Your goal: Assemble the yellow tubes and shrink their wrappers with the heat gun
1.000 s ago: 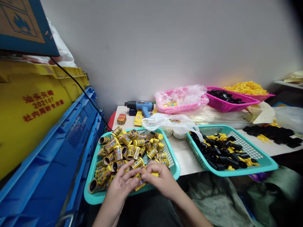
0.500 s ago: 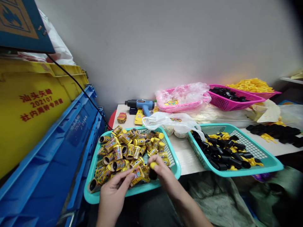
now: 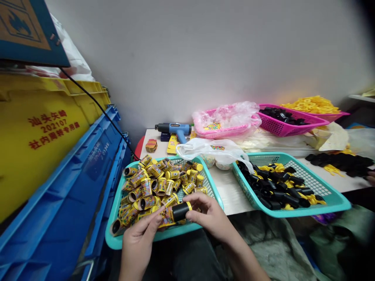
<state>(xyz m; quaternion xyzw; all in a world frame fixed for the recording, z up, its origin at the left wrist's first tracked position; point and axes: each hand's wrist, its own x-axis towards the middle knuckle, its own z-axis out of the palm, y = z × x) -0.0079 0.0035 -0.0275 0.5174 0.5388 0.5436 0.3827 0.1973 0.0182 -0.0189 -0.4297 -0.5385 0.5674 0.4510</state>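
Between thumb and fingers, my left hand (image 3: 139, 236) pinches a yellow printed sleeve (image 3: 166, 218). My right hand (image 3: 209, 216) grips the yellow-rimmed end of a black tube (image 3: 179, 211). The tube lies sideways, its far end meeting the sleeve's right-hand opening; whether it has entered is hard to make out. Both hands are over the near side of a teal basket (image 3: 218, 191) filled with similar printed tubes (image 3: 146, 188), some with yellow rims.
Another teal basket (image 3: 336, 201) at right holds black tubes and yellow parts. Behind are a plastic bag (image 3: 211, 146), a blue heat gun (image 3: 175, 128) and pink baskets (image 3: 285, 127). Blue crates (image 3: 58, 199) stack up at left. Part of someone's hand (image 3: 371, 178) shows at the right edge.
My right hand has turned the black tube from pointing downward to lying sideways and brought it against the sleeve. My left hand keeps nearly the same place.
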